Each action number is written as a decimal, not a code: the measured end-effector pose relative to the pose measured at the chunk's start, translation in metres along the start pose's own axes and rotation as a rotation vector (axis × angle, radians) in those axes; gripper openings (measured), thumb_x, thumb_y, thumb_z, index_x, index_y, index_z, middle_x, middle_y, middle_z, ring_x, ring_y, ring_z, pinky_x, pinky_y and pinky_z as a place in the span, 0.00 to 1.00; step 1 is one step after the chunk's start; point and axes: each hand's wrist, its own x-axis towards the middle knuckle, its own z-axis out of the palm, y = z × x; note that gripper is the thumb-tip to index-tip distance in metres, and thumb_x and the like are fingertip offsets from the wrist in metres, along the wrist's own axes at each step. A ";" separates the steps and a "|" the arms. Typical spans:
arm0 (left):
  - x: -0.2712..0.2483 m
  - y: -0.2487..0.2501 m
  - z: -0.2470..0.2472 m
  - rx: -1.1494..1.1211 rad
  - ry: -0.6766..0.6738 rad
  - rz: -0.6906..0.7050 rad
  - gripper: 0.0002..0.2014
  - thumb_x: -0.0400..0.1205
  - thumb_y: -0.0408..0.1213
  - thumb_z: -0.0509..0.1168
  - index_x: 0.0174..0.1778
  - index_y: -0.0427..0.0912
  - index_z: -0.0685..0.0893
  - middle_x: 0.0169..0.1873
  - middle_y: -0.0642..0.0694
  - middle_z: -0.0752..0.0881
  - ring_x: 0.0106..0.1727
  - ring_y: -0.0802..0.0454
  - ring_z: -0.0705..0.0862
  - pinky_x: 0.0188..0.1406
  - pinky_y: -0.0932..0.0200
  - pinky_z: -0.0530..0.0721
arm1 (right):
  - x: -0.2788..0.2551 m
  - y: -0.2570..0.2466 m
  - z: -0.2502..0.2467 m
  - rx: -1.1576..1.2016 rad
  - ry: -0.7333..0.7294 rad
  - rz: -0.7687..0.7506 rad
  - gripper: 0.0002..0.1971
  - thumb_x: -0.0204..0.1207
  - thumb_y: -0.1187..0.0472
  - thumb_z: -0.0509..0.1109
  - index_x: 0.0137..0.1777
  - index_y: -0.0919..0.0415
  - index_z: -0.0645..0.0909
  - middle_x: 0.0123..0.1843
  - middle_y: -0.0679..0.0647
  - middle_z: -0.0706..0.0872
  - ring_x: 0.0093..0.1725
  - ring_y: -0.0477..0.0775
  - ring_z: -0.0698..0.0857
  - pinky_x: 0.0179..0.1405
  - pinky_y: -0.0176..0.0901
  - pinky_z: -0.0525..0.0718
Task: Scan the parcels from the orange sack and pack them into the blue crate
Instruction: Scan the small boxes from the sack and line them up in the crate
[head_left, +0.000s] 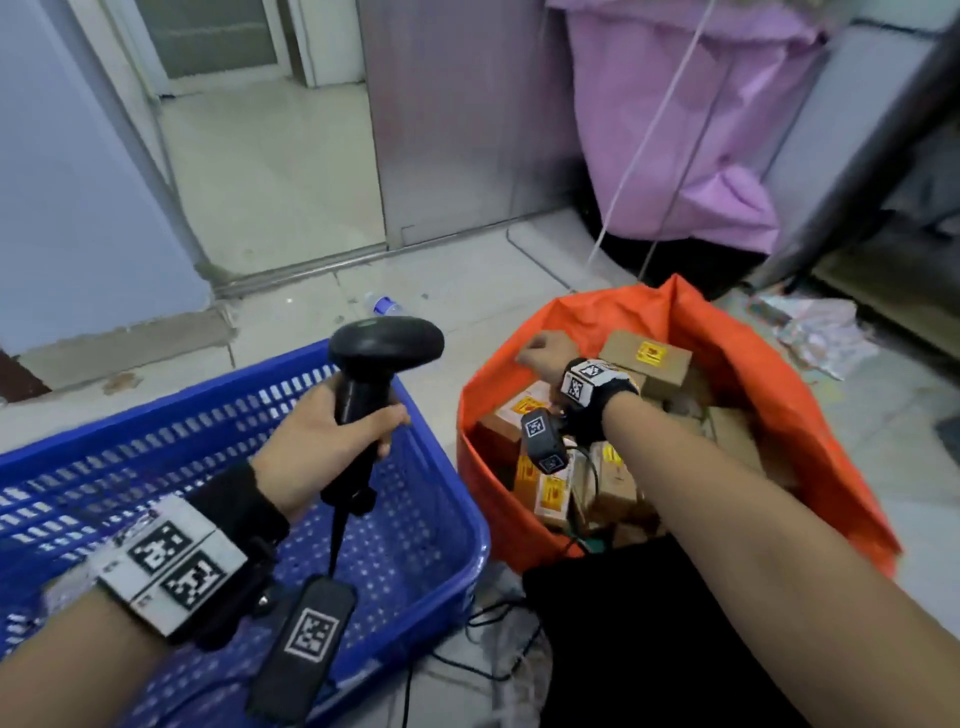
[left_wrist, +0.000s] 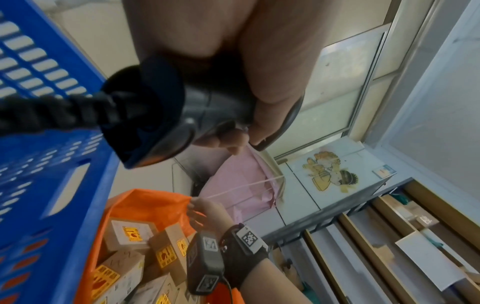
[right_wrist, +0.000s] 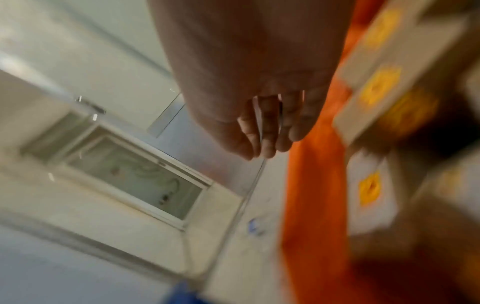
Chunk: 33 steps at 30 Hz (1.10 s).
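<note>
My left hand (head_left: 332, 441) grips the handle of a black barcode scanner (head_left: 384, 343), held upright over the blue perforated crate (head_left: 260, 384), whose floor shows no parcels. The left wrist view has the scanner's base and cable (left_wrist: 155, 115) close up. On the right stands the orange sack (head_left: 597, 312), holding several brown cardboard parcels (head_left: 649, 358) with yellow labels. My right hand (head_left: 543, 351) hovers over the sack's far-left rim. Its fingers (right_wrist: 270, 133) hang loosely together and hold nothing; the left wrist view shows them right at the sack's edge (left_wrist: 145, 203).
A plastic bottle (head_left: 384, 304) lies on the tiled floor beyond the crate. A pink cloth cover (head_left: 691, 130) hangs behind the sack, next to a metal panel (head_left: 457, 130). Black cables (head_left: 493, 649) trail on the floor between crate and sack. Crumpled papers (head_left: 821, 332) lie at right.
</note>
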 end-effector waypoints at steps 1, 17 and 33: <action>0.006 -0.001 0.009 0.006 -0.007 -0.003 0.06 0.81 0.31 0.68 0.48 0.32 0.80 0.25 0.45 0.80 0.27 0.53 0.77 0.28 0.64 0.76 | 0.003 0.018 -0.013 -0.117 0.054 0.013 0.02 0.70 0.59 0.72 0.41 0.55 0.83 0.41 0.55 0.87 0.43 0.56 0.85 0.44 0.48 0.84; 0.060 -0.040 0.040 0.046 -0.060 -0.099 0.07 0.81 0.30 0.67 0.50 0.30 0.80 0.27 0.47 0.83 0.28 0.54 0.79 0.33 0.59 0.80 | 0.046 0.140 -0.029 -0.856 0.031 0.168 0.42 0.61 0.53 0.81 0.75 0.58 0.67 0.75 0.64 0.67 0.73 0.71 0.68 0.68 0.65 0.72; 0.027 -0.036 0.011 -0.112 0.036 -0.105 0.07 0.73 0.34 0.69 0.43 0.37 0.79 0.35 0.36 0.81 0.27 0.54 0.78 0.32 0.58 0.80 | -0.006 0.050 -0.059 -0.304 0.273 0.078 0.42 0.58 0.37 0.73 0.68 0.60 0.69 0.65 0.65 0.75 0.60 0.69 0.79 0.56 0.56 0.81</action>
